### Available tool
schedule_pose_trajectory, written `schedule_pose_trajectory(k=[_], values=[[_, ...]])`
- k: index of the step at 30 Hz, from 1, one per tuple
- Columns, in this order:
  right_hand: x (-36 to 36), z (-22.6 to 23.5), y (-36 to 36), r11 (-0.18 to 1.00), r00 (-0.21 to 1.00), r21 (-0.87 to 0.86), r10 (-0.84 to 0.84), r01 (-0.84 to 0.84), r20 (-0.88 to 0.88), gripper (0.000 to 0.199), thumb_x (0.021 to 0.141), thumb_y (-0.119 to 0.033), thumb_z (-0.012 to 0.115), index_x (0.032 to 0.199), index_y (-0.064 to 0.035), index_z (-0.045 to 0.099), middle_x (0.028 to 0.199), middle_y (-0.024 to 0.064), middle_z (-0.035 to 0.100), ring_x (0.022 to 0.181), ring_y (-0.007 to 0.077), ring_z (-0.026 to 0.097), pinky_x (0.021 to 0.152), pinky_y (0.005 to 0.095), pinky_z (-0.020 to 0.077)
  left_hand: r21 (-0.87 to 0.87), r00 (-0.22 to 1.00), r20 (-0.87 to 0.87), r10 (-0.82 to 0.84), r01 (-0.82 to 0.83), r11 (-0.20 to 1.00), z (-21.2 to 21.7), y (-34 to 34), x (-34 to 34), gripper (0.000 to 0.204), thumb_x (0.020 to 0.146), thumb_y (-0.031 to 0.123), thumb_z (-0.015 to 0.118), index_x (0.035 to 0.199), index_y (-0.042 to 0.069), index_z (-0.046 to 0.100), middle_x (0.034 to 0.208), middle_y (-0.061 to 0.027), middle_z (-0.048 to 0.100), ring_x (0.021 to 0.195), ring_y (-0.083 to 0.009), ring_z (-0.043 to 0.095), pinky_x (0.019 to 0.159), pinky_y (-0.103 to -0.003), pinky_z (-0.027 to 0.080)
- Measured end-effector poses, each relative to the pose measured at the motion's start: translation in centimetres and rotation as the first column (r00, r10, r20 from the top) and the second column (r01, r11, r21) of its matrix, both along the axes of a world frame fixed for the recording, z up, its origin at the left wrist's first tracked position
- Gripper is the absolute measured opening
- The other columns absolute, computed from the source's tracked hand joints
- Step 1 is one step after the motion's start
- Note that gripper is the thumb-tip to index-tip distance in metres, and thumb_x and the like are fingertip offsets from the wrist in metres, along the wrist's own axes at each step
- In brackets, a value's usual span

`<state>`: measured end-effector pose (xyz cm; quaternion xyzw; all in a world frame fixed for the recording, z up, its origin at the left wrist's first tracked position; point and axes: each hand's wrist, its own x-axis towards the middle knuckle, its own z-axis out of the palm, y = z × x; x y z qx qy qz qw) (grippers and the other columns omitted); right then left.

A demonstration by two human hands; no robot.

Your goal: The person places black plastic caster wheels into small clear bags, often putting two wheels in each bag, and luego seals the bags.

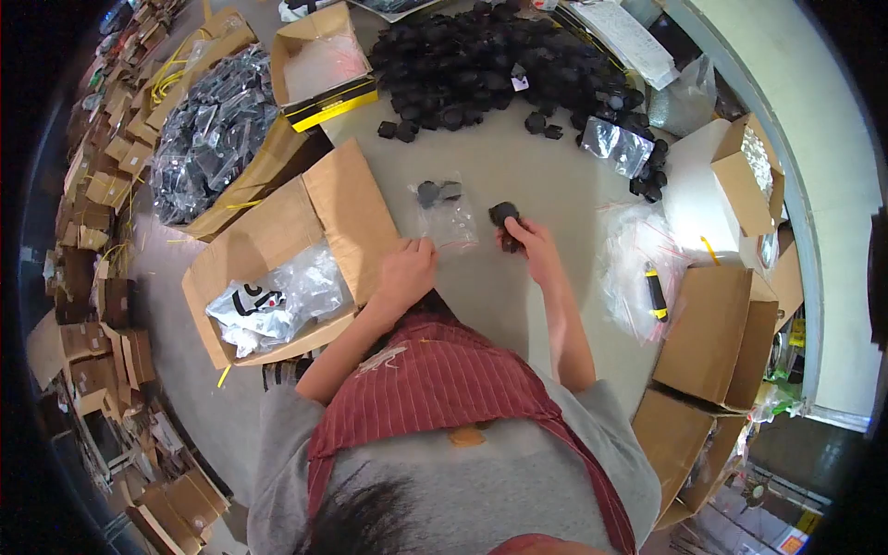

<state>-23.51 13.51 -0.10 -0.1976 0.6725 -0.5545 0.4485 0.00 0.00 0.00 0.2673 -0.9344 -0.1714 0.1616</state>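
Observation:
My right hand [538, 252] grips a small black plastic part [504, 216] between thumb and fingers, just above the table. To its left, a clear plastic bag [451, 228] lies flat with another black part [435, 192] at its far end. My left hand [410, 268] is closed beside the near left corner of this bag, between it and an open cardboard box. Whatever its fingers pinch, if anything, is hidden. A large heap of similar black parts [462, 69] covers the far side of the table.
The open cardboard box [319, 199] at left holds clear bags. Behind it stands a carton of bagged parts [213, 134] and a yellow-edged box [324, 69]. At right lie empty clear bags [638, 254], a yellow-black tool [656, 294] and brown cartons [708, 333].

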Motion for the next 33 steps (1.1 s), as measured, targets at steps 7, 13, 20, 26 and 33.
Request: schedule_pose_trajectory(k=[7,13,20,26,33], values=[[5.5,2.6,1.2,0.964,0.897,-0.052,0.261,-0.26,0.357,0.041,0.099,-0.034,0.06,0.12,0.0002,0.064,0.095,0.0071,0.07,0.081,0.016,0.067,0.066,0.0293,0.0515,0.039,0.99,-0.139,-0.031,0.037,0.999,0.8,0.9,-1.3,0.012,0.085,0.016,0.065,0.087,0.008,0.056,0.081,-0.0102,0.063,0.08,-0.0295,0.063,0.067,-0.041,0.052],[6.4,0.1,1.6,0.999,0.952,0.042,-0.013,0.0,0.305,0.037,0.096,-0.025,0.064,0.124,-0.0003,0.062,0.106,0.0064,0.068,0.091,0.0159,0.067,0.073,0.0303,0.0536,0.096,0.978,-0.208,-0.017,0.037,0.995,-0.2,1.4,-1.7,0.013,0.085,0.017,0.067,0.086,0.008,0.057,0.078,-0.0091,0.064,0.076,-0.0292,0.063,0.064,-0.042,0.052],[8.3,-1.7,2.2,0.982,0.982,-0.172,-0.039,0.071,0.183,0.039,0.087,-0.005,0.071,0.124,0.0004,0.059,0.112,0.0057,0.067,0.101,0.0142,0.063,0.087,0.0308,0.0526,0.135,0.978,-0.2,-0.062,0.09,0.987,0.1,2.0,-1.9,0.014,0.086,0.017,0.068,0.092,0.008,0.06,0.078,-0.0119,0.065,0.073,-0.0322,0.065,0.062,-0.043,0.051],[10.4,-3.8,1.3,0.952,0.961,-0.215,-0.249,0.219,-0.123,0.032,0.087,-0.005,0.07,0.116,-0.0016,0.058,0.108,0.0091,0.067,0.098,0.0192,0.067,0.084,0.0327,0.0537,0.143,0.945,-0.284,-0.161,0.208,0.968,-0.1,2.7,-2.0,0.014,0.085,0.016,0.069,0.089,0.007,0.06,0.078,-0.012,0.065,0.074,-0.0317,0.066,0.062,-0.043,0.052],[11.1,-1.7,1.2,0.994,0.544,-0.111,-0.093,0.0,-0.834,0.034,0.081,0.002,0.066,0.114,-0.0028,0.059,0.114,0.0155,0.059,0.1,0.0358,0.063,0.08,0.0405,0.0531,0.124,0.931,-0.326,-0.164,0.214,0.969,-0.8,2.6,-1.7,0.014,0.082,0.015,0.069,0.087,0.008,0.057,0.077,-0.01,0.063,0.074,-0.0311,0.064,0.061,-0.042,0.052]])
